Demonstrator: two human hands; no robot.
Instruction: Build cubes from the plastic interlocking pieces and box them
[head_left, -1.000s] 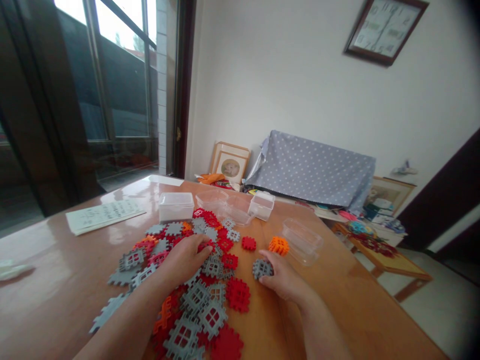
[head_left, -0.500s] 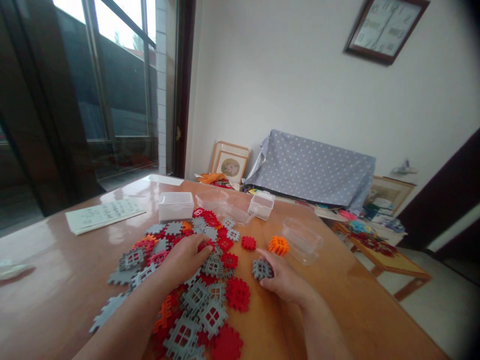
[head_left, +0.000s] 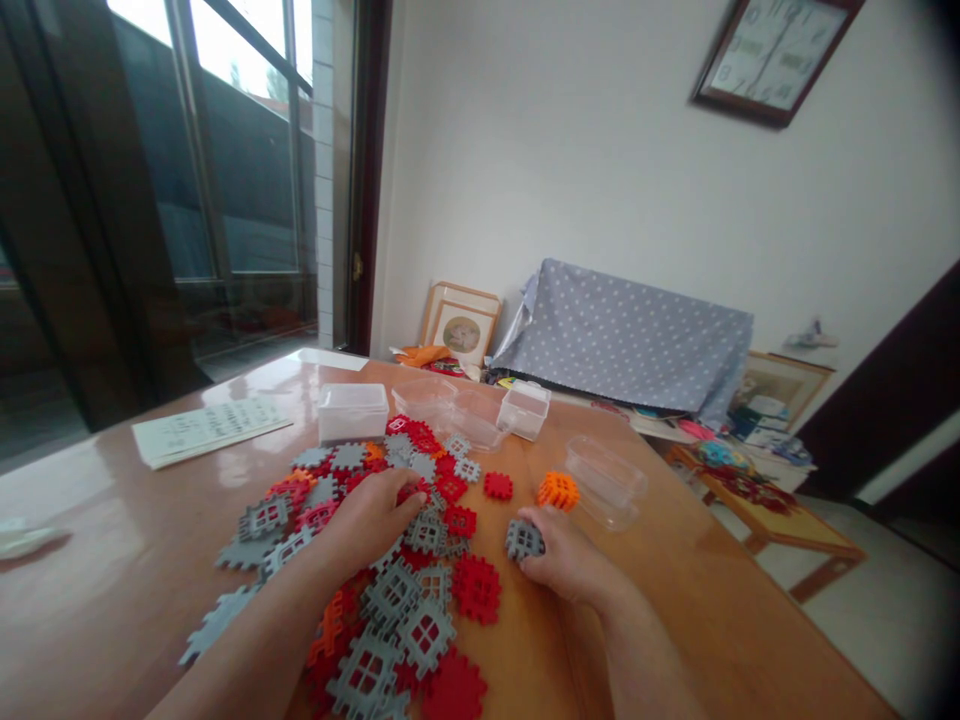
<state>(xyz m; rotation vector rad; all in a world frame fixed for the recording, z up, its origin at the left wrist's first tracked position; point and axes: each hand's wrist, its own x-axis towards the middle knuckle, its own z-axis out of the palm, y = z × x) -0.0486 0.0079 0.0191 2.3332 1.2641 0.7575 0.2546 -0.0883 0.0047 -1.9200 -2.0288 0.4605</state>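
Note:
My right hand (head_left: 566, 555) is closed around a small grey block of notched plastic building pieces (head_left: 523, 540), held against the tabletop with thumb and fingers. Just beyond it sits an orange block of the same kind of pieces (head_left: 558, 491). My left hand (head_left: 386, 508) lies over the loose pile, its fingers curled on a red building piece (head_left: 411, 490) that is mostly hidden. Around it spread several grey window-patterned pieces (head_left: 426, 632) and red pieces (head_left: 476, 588), some overlapping. A single red square piece (head_left: 498, 486) lies between my hands.
Along the far side of the wooden table (head_left: 675, 600) stand a lidded clear box (head_left: 352, 412), a smaller clear box (head_left: 523, 410) and open clear trays (head_left: 606, 482). Printed paper (head_left: 210, 430) lies at the left. A dotted cloth (head_left: 630, 335) covers something behind the table.
My right index finger, raised a little before, has come down onto the grey block. The left hand and the pile look the same.

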